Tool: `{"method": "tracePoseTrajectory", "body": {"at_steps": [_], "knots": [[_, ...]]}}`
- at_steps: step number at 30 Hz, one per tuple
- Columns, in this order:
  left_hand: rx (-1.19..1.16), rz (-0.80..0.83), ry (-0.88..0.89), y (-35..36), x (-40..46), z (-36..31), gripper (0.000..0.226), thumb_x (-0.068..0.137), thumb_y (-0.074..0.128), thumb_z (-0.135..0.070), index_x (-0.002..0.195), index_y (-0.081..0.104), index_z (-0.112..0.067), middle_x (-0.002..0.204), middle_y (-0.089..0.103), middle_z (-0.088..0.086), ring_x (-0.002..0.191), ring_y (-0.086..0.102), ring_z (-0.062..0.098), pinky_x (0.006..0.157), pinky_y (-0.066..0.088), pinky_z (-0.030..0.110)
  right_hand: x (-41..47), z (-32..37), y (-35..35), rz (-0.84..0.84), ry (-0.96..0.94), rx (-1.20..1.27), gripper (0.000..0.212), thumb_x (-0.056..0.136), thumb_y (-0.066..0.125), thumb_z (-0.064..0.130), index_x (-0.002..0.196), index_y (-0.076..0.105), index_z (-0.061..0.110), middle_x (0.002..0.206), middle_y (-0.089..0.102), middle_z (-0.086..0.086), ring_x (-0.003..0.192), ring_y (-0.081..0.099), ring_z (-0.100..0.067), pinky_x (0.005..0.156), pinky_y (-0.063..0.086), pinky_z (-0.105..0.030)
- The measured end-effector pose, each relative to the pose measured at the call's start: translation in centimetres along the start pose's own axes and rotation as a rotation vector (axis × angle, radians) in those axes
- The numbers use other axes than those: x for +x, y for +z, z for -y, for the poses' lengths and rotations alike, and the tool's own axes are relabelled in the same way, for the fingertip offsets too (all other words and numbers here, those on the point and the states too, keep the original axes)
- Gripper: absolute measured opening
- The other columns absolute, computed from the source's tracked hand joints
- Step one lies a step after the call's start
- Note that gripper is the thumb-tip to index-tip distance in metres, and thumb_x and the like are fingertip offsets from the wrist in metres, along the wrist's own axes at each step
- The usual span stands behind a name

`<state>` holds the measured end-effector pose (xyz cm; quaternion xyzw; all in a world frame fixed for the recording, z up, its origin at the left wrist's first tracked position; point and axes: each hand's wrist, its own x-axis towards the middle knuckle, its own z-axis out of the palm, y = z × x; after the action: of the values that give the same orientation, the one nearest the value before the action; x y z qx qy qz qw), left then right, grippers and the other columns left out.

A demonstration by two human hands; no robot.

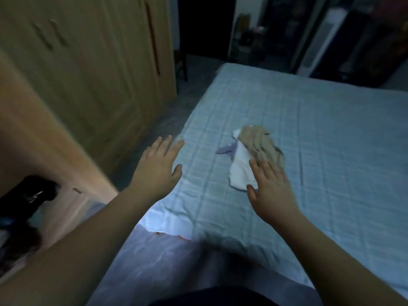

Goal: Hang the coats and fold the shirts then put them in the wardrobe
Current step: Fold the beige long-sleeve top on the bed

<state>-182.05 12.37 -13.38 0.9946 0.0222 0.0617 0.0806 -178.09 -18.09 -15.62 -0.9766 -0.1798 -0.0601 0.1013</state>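
Two bare hands are seen, left hand (157, 166) and right hand (272, 191), both spread flat with nothing held. One bed (331, 133) is counted. One small pile of clothes (251, 155) lies near its middle. One wooden wardrobe (92, 69) is seen.
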Motion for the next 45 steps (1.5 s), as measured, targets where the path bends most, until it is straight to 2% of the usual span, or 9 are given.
{"method": "tracePoseTrajectory", "body": {"at_steps": [6,16,22,29,32,36,40,42,45], "knots": [[-0.028,0.050,0.154,2.9,4.9,-9.7,0.066,0.087,0.037,-0.044,0.149,0.039,-0.021,0.151,0.041,0.017,0.139,0.036,0.041,0.107,0.039,0.053,-1.7,-9.9,-1.8,-0.020,0.138,0.013,0.068,0.082,0.044,0.041,0.145,0.045,0.014,0.147,0.048,-0.014,0.133,0.047,-0.039,0.100,0.042,-0.056],[-0.086,0.142,0.247,8.3,13.1,-14.3,0.067,0.086,0.034,-0.044,0.148,0.039,-0.017,0.151,0.039,0.018,0.139,0.035,0.042,0.109,0.037,0.055,2.1,-16.0,1.6,0.054,0.266,0.082,0.070,0.085,0.045,0.038,0.151,0.036,0.018,0.154,0.040,-0.013,0.141,0.036,-0.036,0.112,0.033,-0.053],[-0.183,0.270,0.245,17.2,21.0,-15.4,0.064,0.086,0.040,-0.041,0.146,0.037,-0.019,0.149,0.042,0.015,0.137,0.038,0.040,0.106,0.040,0.053,8.8,-20.3,7.8,0.214,0.297,0.085,0.070,0.085,0.050,0.034,0.151,0.034,0.016,0.154,0.039,-0.012,0.141,0.037,-0.037,0.110,0.035,-0.053],[-0.271,0.515,0.121,30.0,29.9,-15.9,0.067,0.090,0.050,-0.030,0.152,0.031,-0.013,0.155,0.034,0.018,0.143,0.028,0.037,0.115,0.030,0.047,15.9,-25.3,19.0,0.398,0.380,0.193,0.068,0.081,0.057,0.027,0.146,0.044,0.010,0.145,0.048,-0.019,0.127,0.050,-0.041,0.102,0.044,-0.050],[-0.348,0.590,0.064,35.1,32.1,-17.0,0.066,0.095,0.056,-0.026,0.152,0.028,-0.010,0.156,0.032,0.014,0.144,0.027,0.031,0.118,0.023,0.040,18.4,-27.3,23.3,0.437,0.377,0.186,0.066,0.087,0.056,0.029,0.148,0.039,0.014,0.150,0.043,-0.013,0.133,0.044,-0.035,0.105,0.042,-0.046],[-0.731,0.731,-0.256,39.9,33.1,-20.1,0.061,0.093,0.063,-0.028,0.146,0.037,-0.013,0.138,0.049,-0.001,0.120,0.050,0.018,0.099,0.038,0.027,20.5,-29.2,28.4,0.516,0.338,0.245,0.067,0.089,0.061,0.034,0.149,0.037,0.014,0.152,0.038,-0.012,0.140,0.034,-0.032,0.113,0.030,-0.043],[-1.051,0.633,-0.680,43.3,32.9,-22.2,0.051,0.086,0.073,-0.022,0.127,0.044,-0.017,0.114,0.060,0.007,0.088,0.061,0.016,0.069,0.053,0.029,20.7,-30.1,33.3,0.484,0.271,0.239,0.077,0.076,0.073,0.042,0.140,0.048,0.008,0.137,0.052,-0.019,0.121,0.051,-0.041,0.103,0.043,-0.051],[-1.179,0.560,-0.866,44.1,32.4,-23.2,0.049,0.085,0.075,-0.017,0.122,0.043,-0.014,0.100,0.063,0.009,0.076,0.060,0.014,0.054,0.048,0.020,20.5,-30.5,34.2,0.413,0.258,0.184,0.069,0.067,0.080,0.029,0.130,0.056,0.010,0.123,0.060,-0.017,0.106,0.058,-0.040,0.093,0.048,-0.048],[-1.286,0.579,-0.989,43.7,31.9,-24.7,0.043,0.081,0.076,-0.024,0.114,0.054,-0.006,0.078,0.059,0.005,0.061,0.053,0.015,0.051,0.044,0.025,21.0,-32.1,33.6,0.361,0.265,0.146,0.042,0.072,0.072,0.018,0.112,0.060,0.018,0.110,0.061,-0.008,0.097,0.056,-0.034,0.081,0.047,-0.044]]}}
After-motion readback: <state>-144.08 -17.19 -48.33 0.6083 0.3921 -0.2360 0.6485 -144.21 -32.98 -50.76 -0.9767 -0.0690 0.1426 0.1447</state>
